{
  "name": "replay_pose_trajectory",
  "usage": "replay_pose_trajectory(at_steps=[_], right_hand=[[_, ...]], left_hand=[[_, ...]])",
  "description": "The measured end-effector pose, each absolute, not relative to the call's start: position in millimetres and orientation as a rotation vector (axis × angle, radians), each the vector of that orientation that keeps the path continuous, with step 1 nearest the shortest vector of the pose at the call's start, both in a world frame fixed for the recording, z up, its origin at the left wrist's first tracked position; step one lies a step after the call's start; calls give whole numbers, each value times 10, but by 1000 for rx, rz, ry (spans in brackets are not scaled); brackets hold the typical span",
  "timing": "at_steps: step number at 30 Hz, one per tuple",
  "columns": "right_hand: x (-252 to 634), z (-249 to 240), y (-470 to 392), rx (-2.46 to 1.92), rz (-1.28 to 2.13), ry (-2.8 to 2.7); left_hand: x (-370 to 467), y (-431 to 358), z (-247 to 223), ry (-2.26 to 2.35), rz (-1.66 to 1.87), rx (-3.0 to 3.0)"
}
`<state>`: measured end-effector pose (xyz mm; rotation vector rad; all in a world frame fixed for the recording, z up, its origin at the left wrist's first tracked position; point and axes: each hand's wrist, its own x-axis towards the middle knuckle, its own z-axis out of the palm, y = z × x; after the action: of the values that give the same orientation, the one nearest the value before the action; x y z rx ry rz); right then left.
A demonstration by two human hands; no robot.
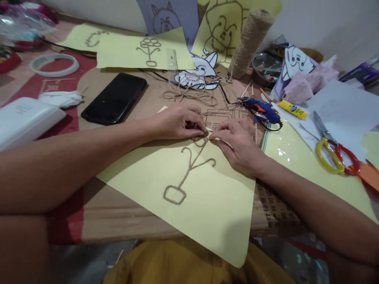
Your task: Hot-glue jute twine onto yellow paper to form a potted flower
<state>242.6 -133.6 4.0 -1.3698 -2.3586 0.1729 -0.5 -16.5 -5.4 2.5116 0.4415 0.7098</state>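
A yellow sheet of paper (219, 205) lies at an angle over the table's front edge. On it, brown jute twine (184, 178) forms a plant shape: a rounded box at the bottom, a stem, two curled side branches and loops at the top. My left hand (182, 120) pinches the twine at the top loops, its fingertips bent down onto the paper. Close by on the right, my right hand (238, 144) has thumb and forefinger closed at the same twine. The fingertips of both hands nearly meet and partly hide the loops.
Behind the hands are loose twine (189, 94), a twine spool (251, 43) and a blue glue gun (260, 109). Scissors (333, 152) and a yellow glue-stick-like tube (293, 109) lie right. A black phone (115, 98), tape roll (55, 65) and white box (28, 120) are left.
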Motion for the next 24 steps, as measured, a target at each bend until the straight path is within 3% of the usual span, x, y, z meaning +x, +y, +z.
replay_pose_trajectory(at_steps=[24], right_hand=[[2375, 110, -1341, -1414, 228, -2501]], left_hand=[[11, -169, -61, 469, 699, 2545]])
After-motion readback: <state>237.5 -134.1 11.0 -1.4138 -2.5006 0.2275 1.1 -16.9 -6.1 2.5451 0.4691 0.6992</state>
